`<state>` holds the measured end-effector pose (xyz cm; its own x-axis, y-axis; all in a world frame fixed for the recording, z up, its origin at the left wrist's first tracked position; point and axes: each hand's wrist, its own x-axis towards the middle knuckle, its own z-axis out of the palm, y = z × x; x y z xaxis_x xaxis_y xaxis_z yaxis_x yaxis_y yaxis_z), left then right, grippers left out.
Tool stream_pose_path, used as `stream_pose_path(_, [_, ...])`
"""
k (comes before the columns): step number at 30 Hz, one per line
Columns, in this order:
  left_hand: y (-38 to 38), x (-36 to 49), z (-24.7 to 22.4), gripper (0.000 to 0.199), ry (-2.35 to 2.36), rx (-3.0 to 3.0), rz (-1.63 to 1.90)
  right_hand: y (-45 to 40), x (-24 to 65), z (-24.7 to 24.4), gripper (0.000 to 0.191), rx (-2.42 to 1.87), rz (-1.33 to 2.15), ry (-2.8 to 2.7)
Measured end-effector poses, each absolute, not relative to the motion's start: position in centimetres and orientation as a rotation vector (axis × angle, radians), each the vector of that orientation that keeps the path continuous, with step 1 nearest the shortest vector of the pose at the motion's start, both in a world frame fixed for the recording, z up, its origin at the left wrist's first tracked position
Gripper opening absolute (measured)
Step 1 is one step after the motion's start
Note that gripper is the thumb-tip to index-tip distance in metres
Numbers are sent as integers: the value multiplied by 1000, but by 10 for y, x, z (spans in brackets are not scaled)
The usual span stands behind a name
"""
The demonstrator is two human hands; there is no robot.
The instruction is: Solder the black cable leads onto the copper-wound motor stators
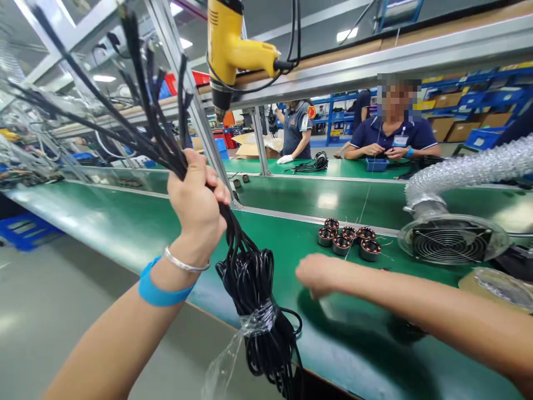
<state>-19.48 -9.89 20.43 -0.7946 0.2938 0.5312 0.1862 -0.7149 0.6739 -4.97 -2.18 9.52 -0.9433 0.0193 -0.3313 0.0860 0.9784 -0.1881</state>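
My left hand [195,194] is closed around a bundle of black cables [250,278], held up above the front edge of the green bench. Loose cable ends fan out above my fist to the upper left. Below it hang the coiled lengths, bound with clear plastic wrap [262,319] whose tail dangles. To the right of the bundle, my right hand [318,275] is over the bench, blurred, with its fingers curled in and mostly hidden. Just beyond it stand several ring-shaped copper-wound coils [341,244] with thin wire ends sticking out.
A yellow heat gun [227,55] hangs from the metal frame overhead. A round fan [452,244] with a silver duct [470,172] stands at right, near a tape roll [499,289]. Across the green bench [125,216], a co-worker [393,133] sits by a blue tray [377,164]; another person [297,130] stands.
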Motion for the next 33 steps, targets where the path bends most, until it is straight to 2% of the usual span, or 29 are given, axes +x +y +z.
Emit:
stream_pose_path(3, [-87, -195, 200, 33, 1178, 960, 2648, -50, -26, 97, 19, -329, -242, 2731])
stream_pose_path(4, [-84, -192, 201, 34, 1178, 959, 2639, -62, -26, 94, 20, -624, -144, 2909])
stream_pose_path(6, [-82, -186, 202, 35, 1176, 969, 2622, -81, -37, 85, 30, -955, 193, 3345])
stream_pose_path(9, [-90, -182, 205, 33, 1174, 998, 2614, -94, -65, 71, 26, -957, 684, 3592])
stream_pose_path(14, [-114, -185, 208, 31, 1153, 1029, 2647, -97, -92, 67, 24, -789, 862, 3780])
stream_pose_path(18, [-120, -184, 209, 37, 1149, 1014, 2630, -105, -90, 78, 26, -1070, 534, 3611])
stream_pose_path(21, [-121, -185, 209, 39, 1124, 1000, 2629, -105, -74, 86, 14, -1107, 55, 3353])
stream_pose_path(25, [-129, -195, 211, 48, 1092, 933, 2595, -72, -44, 80, 16, -698, -511, 3155])
stream_pose_path(29, [-141, -201, 211, 49, 937, 827, 2493, -19, -52, 55, 11, -265, -681, 3037])
stream_pose_path(33, [-146, -186, 210, 55, 728, 820, 2324, -9, -96, 42, 27, 14, -981, 3001])
